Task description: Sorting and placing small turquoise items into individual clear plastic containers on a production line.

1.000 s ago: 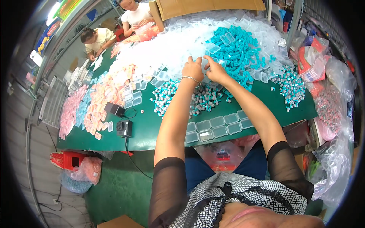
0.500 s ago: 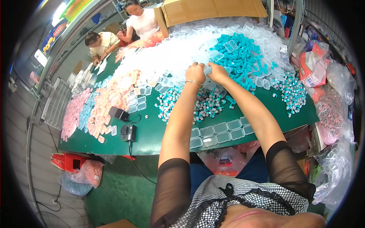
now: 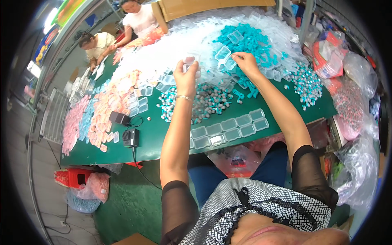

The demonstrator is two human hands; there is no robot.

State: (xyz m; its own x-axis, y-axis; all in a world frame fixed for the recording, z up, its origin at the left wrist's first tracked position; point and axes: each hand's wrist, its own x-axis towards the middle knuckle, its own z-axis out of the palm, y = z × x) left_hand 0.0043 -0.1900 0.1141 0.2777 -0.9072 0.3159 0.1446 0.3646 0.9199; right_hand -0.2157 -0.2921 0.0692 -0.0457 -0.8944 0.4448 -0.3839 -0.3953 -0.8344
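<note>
My right hand pinches the edge of a clear plastic case, which hangs open over the pile. To its left, my raised left hand has its fingers closed around another clear plastic case, partly hidden and washed out by glare. Beneath both hands spreads a large heap of clear cases. Teal plastic pieces are piled beyond my right hand. Small grey-and-teal pieces lie just under my hands. Along the near table edge, open clear cases stand in two rows.
On the green table sit a black boxy device with a cable and piles of peach pieces, pink pieces and blue pieces. More grey-and-teal pieces lie right, beside plastic bags. Two people work at the far left.
My hands have moved apart from where they met over the heap. The left went left, the right slightly right and up, with an open case now showing in it. The view shifted slightly.
</note>
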